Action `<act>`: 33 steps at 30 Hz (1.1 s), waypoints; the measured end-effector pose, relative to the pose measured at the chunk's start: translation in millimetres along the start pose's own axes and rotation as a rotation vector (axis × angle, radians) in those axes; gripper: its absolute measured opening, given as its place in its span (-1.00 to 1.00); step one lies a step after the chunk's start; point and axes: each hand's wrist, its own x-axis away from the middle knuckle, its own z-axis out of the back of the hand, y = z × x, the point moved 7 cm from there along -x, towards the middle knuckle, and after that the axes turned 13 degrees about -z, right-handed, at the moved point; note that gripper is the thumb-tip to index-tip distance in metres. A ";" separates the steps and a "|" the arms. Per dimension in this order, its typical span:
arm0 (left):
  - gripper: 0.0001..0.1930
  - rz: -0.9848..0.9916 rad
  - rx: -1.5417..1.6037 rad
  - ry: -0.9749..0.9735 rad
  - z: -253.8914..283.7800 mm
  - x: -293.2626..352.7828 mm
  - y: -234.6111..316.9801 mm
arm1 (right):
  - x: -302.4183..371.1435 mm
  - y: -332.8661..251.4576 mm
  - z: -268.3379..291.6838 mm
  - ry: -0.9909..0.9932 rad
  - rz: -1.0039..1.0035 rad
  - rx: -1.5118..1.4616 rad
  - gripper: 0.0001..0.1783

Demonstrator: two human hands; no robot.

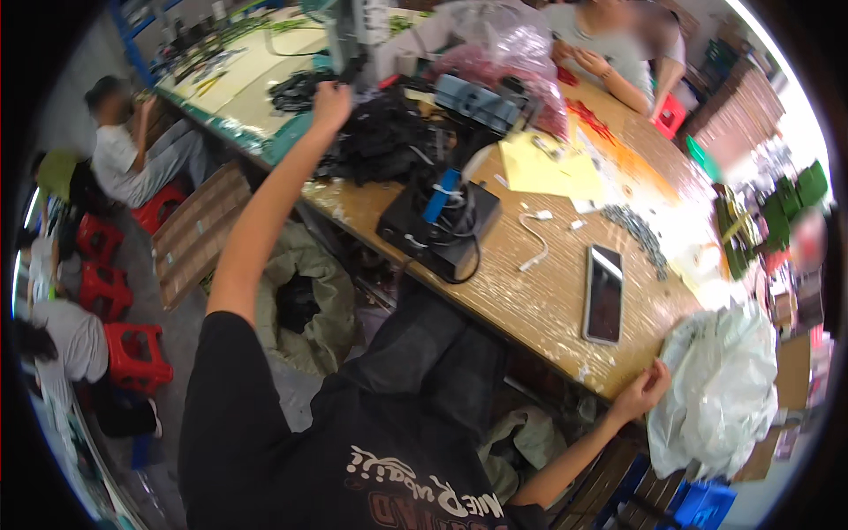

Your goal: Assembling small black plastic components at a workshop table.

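Observation:
My left hand (331, 104) stretches far across the table to a heap of black pieces (380, 137). Its fingers are closed at the heap's far edge; what they hold is too small and blurred to name. Low at the table's right front edge is my right hand (643, 390), its fingers loosely bent and a little apart, with nothing visible in them. A whitish plastic bag (720, 389) bulges right beside it. The smartphone (604, 296) lies on the table a short way beyond that hand.
Between my arms on the wooden table (548, 327) sits a black box (459, 234) with cables and a blue piece. A short white cable (533, 240), yellow sheets (552, 168) and a chain (638, 237) lie beyond. Another person (609, 53) works opposite. Red stools (137, 353) stand left.

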 end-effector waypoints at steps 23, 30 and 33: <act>-0.67 0.464 1.493 -0.154 198.7 225.9 64.5 | -130.8 18.7 -130.3 -0.176 -0.110 0.474 -0.85; -0.73 0.942 1.830 -0.754 126.6 369.6 163.2 | -132.0 41.8 -136.9 -0.145 -0.108 0.516 -0.88; -0.73 1.049 1.527 -1.084 106.5 404.0 192.4 | -119.1 22.3 -133.8 -0.220 -0.049 0.600 -0.86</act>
